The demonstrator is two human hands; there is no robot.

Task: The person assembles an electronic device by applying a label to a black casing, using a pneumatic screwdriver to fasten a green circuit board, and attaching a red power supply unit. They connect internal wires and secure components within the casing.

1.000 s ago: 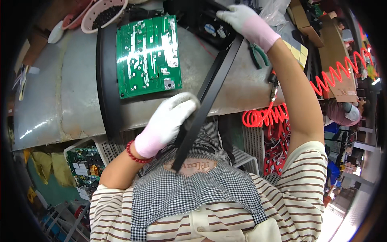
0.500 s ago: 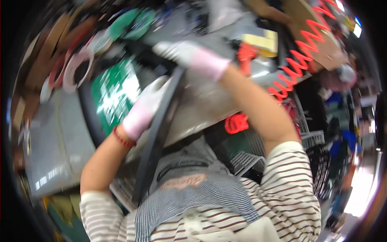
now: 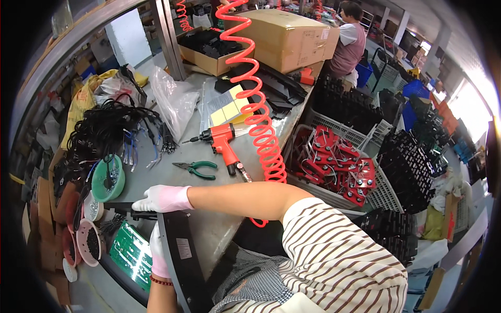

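Observation:
A long black panel [image 3: 180, 261] with a white label stands slanting beside my body, joined at its far end to a black crosspiece [image 3: 122, 209] that points left. My gloved left hand [image 3: 158, 253], below a red bead bracelet, is closed on the panel's left side near that corner; its fingertips are hidden behind the panel. Over the corner, my gloved right hand [image 3: 163, 199] has its fingers bent round the crosspiece. A shiny green board [image 3: 130, 255] lies on the bench left of my left hand.
Beyond my right arm lie green-handled pliers [image 3: 195, 169] and a red power screwdriver [image 3: 223, 146] on a coiled red hose [image 3: 255, 94]. Left are a green bowl [image 3: 108, 179] and a pink basket [image 3: 90, 242] of small parts. Crates of red parts [image 3: 339, 164] stand right; a co-worker [image 3: 348, 41] is beyond.
The view has swung toward the right and far side, so hands and panel appear lower and further left. Both hands stay on the black pieces; the earlier picture is blurred.

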